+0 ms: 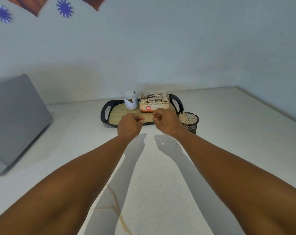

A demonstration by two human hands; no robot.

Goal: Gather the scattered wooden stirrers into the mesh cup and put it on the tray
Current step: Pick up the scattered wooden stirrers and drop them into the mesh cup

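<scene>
Pale speckled desk (228, 126) fills the near and middle ground, with a thin brownish vein (117, 206) running through the near part. Far edge meets a plain pale blue-grey wall (177, 48); a second wall closes the right side, forming a corner far right. Grey slanted panel (16, 119) leans on the desk at left. Top left on the wall: two blue flower-shaped decorations (65, 7) and reddish-brown pointed shapes (30, 5). Light casts soft shadows on the desk surface.

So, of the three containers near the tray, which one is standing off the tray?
The black mesh cup with the stirrers. It stands on the counter beside the tray's right end; the white jar and the box stand on the tray.
</scene>
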